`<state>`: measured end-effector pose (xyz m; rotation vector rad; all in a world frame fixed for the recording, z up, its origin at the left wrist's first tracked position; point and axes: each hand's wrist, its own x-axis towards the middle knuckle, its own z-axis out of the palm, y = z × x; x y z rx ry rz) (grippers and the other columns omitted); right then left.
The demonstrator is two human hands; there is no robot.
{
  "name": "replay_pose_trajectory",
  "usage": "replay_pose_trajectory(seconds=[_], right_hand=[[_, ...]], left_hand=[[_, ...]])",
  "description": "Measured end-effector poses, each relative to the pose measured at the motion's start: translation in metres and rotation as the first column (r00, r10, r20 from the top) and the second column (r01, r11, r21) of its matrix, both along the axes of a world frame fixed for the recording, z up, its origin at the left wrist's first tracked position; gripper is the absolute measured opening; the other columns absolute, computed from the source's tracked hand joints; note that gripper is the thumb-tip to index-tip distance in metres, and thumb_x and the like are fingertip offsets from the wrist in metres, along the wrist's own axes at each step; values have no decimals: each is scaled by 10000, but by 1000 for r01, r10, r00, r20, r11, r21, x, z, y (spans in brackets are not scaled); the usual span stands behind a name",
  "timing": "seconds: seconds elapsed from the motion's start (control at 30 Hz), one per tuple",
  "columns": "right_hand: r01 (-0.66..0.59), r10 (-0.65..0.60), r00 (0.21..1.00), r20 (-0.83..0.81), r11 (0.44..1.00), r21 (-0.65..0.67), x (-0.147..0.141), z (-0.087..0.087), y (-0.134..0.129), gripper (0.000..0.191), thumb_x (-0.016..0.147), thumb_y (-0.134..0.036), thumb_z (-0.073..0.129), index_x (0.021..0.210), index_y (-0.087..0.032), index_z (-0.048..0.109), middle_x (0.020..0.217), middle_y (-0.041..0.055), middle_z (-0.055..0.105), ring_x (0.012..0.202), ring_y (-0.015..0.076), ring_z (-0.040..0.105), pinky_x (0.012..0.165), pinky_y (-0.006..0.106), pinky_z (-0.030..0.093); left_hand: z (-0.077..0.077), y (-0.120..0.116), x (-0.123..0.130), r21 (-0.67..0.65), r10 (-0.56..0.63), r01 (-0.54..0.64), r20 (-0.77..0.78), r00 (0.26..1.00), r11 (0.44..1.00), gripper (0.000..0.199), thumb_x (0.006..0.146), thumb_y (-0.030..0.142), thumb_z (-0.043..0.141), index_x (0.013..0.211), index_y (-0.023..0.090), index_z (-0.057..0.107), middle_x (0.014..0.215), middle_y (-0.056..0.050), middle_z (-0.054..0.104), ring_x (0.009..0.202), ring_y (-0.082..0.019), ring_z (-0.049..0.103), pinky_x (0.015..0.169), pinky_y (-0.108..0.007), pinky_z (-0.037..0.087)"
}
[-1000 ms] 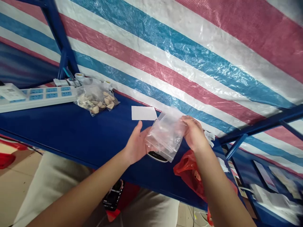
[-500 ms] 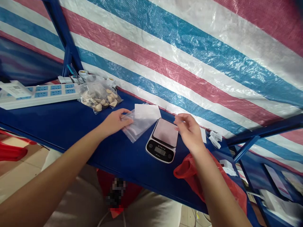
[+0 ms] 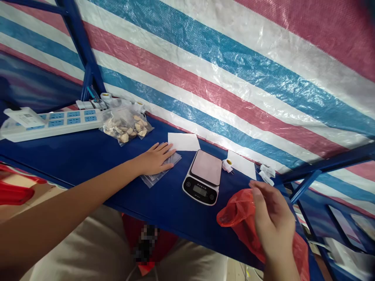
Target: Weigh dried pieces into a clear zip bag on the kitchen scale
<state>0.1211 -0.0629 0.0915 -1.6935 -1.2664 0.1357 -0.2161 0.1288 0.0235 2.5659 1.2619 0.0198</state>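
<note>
My left hand (image 3: pixel 157 159) lies flat with spread fingers on a clear zip-lock bag (image 3: pixel 154 178), which rests on the blue table. To its right stands a kitchen scale (image 3: pixel 206 168) with a pinkish top plate and a black panel; its display digits are too faint to read. My right hand (image 3: pixel 274 214) hovers over a crumpled red plastic bag (image 3: pixel 238 212), thumb apart from its loosely bent fingers, with nothing seen in it. A white plug adapter (image 3: pixel 227 165) with a yellow label sits just right of the scale.
White paper sheets (image 3: pixel 184 141) lie along the back edge, one behind the scale's left side, another (image 3: pixel 242 164) to its right. Bags of pale, chunky pieces (image 3: pixel 125 127) sit back left beside a power strip (image 3: pixel 63 124). Small white packets (image 3: pixel 266 173) lie at the right.
My left hand has gone from holding the zip-lock bag's edge to lying flat on it. My right hand has moved from beside the scale to above the red bag, uncovering the plug adapter.
</note>
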Motion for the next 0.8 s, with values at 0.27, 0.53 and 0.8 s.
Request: replay_pose_trajectory(seconds=[0.27, 0.53, 0.8], right_hand=[[59, -116, 940, 321, 981, 184, -22, -39, -73, 179, 1000, -352, 621, 1023, -206, 724, 1002, 112, 769, 902, 275, 732, 800, 390, 539], [135, -204, 872, 445, 974, 182, -17, -75, -94, 120, 1006, -251, 609, 1043, -183, 700, 959, 114, 749, 846, 260, 722, 756, 364, 532], [27, -89, 818, 568, 993, 117, -11, -126, -92, 216, 1046, -271, 527, 1156, -156, 673, 1035, 142, 753, 963, 291, 711, 877, 413, 528]], left_hand=[[-4, -14, -6, 74, 0, -4, 46, 999, 997, 780, 990, 762, 318, 1660, 370, 243, 1774, -57, 40, 1634, -410, 31, 1287, -632, 39], [-11, -18, -7, 35, -88, 86, 59, 994, 996, 707, 1031, 704, 277, 1660, 385, 215, 1768, -23, 90, 1644, -349, 55, 1303, -581, 26], [-13, -10, 0, 45, -54, 51, 69, 996, 998, 686, 1033, 690, 311, 1650, 400, 234, 1764, -21, 93, 1641, -365, 57, 1300, -616, 46]])
